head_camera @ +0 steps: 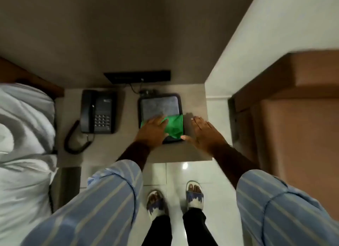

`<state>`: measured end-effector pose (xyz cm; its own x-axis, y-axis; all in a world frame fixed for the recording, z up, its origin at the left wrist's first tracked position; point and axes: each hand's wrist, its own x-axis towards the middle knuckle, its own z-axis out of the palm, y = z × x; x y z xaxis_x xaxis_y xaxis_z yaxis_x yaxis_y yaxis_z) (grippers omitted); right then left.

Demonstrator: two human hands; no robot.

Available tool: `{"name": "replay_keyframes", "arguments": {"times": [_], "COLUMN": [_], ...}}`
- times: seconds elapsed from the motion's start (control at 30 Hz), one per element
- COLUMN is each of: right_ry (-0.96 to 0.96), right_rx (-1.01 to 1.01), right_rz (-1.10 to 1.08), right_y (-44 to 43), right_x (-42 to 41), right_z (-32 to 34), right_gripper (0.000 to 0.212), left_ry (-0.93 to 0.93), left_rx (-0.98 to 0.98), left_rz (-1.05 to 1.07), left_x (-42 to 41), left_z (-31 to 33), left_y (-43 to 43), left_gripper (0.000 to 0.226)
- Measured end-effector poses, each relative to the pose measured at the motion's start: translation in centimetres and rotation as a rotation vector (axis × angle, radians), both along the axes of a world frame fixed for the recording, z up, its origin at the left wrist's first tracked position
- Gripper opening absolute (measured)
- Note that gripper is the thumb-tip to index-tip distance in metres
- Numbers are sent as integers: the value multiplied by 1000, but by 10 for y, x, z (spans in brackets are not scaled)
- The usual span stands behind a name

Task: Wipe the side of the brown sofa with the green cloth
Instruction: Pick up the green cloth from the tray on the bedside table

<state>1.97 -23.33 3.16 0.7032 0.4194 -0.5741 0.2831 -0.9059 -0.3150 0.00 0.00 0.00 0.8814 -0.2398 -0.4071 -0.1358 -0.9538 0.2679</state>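
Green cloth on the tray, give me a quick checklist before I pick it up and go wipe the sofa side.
1. Green cloth in reach, on the black tray: ok.
2. Left hand on the cloth: ok.
3. Cloth actually gripped: cannot tell.
4. Right hand free, flat on the table beside the tray: ok.
5. Telephone clear of the cloth: ok.
6. Brown sofa side within view to the right: ok.

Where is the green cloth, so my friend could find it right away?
Look at the small grey table between the bed and the brown sofa. On it, right of the black telephone, sits a dark tray with a grey mat. The green cloth lies over the tray's near end, under the left hand; it is the only bright green thing there.
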Motion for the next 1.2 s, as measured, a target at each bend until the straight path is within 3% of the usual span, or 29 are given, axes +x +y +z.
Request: {"name": "replay_keyframes", "arguments": {"times": [0.1,0.23,0.43,0.5,0.6,0.8,0.97,1.2], "right_ry": [23,23,33,61,0,-59,-125,-224], "right_rx": [18,15,32,58,62,63,89,62], "right_rz": [-78,-39,-33,-43,-40,-24,-34,-65], "right_y": [-3,-5,-8,-10,-14,-25,-50,-90], "right_x": [-15,-38,-46,-39,-28,-33,-70,-165], "right_z": [-58,-114,-128,-120,-90,-4,64,114], "right_gripper": [115,133,122,119,98,94,114,86], "left_ry": [42,-5,-161,-137,-142,-186,-233,-292], "left_rx": [63,119,17,7,2,-22,-32,-66], "left_rz": [-24,13,21,31,78,224,251,232], "left_x": [3,-1,8,14,17,-11,-61,-147], "left_z": [-47,-89,-99,-87,-56,31,100,151], "left_y": [-4,-3,-9,-14,-18,-32,-54,-89], "left_gripper": [73,72,41,37,35,38,37,35]}}
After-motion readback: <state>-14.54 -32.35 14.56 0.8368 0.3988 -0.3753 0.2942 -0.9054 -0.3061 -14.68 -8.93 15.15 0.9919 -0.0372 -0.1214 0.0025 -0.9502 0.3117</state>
